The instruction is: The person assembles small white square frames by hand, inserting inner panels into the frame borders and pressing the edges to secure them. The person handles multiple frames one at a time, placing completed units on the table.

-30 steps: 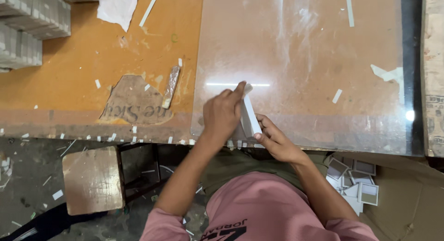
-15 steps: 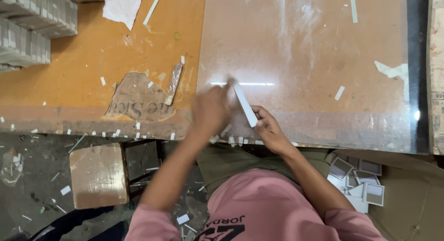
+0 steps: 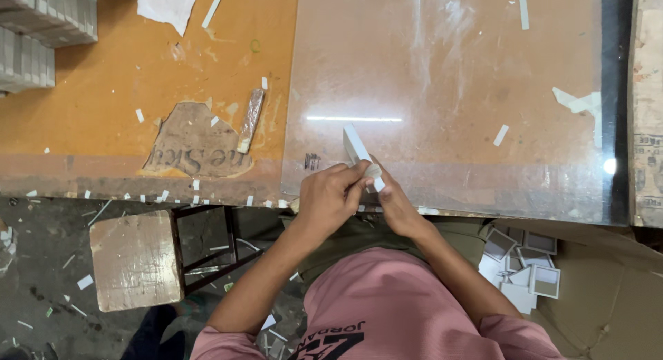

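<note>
White card, thin and flat, makes up the small strip (image 3: 359,153) both hands pinch at the near edge of the glass-topped table (image 3: 449,70). The left hand (image 3: 330,197) curls closed around its lower end; the right hand (image 3: 395,202) grips beside it. It looks light, fairly stiff, easily creased; best held by the edges.
</note>
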